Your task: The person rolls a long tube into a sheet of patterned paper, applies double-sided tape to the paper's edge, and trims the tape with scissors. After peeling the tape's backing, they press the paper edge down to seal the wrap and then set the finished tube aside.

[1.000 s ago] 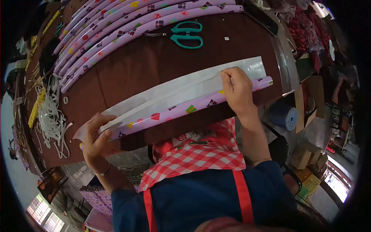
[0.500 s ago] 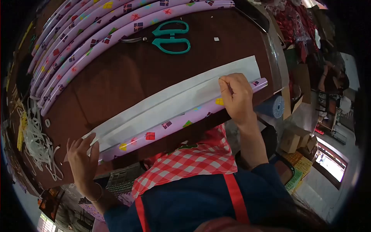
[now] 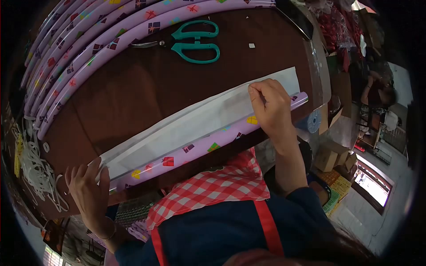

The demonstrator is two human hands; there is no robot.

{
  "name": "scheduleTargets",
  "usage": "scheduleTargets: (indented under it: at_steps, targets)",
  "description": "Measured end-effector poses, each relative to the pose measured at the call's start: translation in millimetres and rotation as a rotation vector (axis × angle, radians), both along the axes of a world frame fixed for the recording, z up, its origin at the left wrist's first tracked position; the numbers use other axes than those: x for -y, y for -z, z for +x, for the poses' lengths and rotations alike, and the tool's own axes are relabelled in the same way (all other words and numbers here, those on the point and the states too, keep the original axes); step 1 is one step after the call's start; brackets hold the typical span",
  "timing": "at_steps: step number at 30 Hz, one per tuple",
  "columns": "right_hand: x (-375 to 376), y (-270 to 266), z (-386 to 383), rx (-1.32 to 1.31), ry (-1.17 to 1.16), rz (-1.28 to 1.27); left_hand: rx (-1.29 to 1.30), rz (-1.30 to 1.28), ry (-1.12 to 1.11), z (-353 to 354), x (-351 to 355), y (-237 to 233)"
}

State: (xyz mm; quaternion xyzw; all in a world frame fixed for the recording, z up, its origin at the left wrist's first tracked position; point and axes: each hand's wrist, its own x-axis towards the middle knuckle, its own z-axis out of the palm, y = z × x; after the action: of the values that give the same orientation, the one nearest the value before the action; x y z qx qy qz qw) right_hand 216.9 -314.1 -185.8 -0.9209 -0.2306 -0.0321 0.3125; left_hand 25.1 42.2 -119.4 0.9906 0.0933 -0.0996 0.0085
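Observation:
A long white paper sheet [image 3: 213, 110] lies slantwise on the table, with a raised lengthwise edge lifted along it. My right hand [image 3: 271, 106] is closed in a pinch on this edge near the right end. At the left end, my left hand [image 3: 88, 188] has the paper between thumb and fingers, its other fingers loosely bent. Along the sheet's near side runs a lilac roll of gift-print wrapping paper [image 3: 199, 148], by the table's front edge. My right wrist passes over the roll.
Several matching lilac rolls [image 3: 95, 53] lie at the back left. Teal-handled scissors [image 3: 196, 52] and a small white scrap [image 3: 251, 45] rest on the brown table [image 3: 133, 97]. A dark phone-like slab [image 3: 295, 20] is at the back right, a tangle of white ties [image 3: 37, 170] at the left.
The lifted paper edge has moved away from me, closer to the sheet's far edge, both hands still on it. The view has shifted slightly.

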Motion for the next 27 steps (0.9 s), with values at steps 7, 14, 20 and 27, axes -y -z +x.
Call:
scheduleTargets:
  at_steps: [7,14,20,27]
  targets:
    - [-0.4,-0.5,0.3,-0.013,-0.011,-0.049,0.004,0.068,-0.028,1.3,-0.5,2.2]
    - [0.0,1.4,1.3,-0.014,-0.008,-0.07,0.032,0.097,0.007,5.1,1.2,3.7]
    - [0.6,-0.2,2.1,-0.036,-0.036,-0.079,0.032,0.14,0.019,8.3,4.5,2.6]
    - [-2.6,-2.0,2.5,-0.062,-0.021,-0.042,0.013,0.146,0.013,14.8,6.9,1.9]
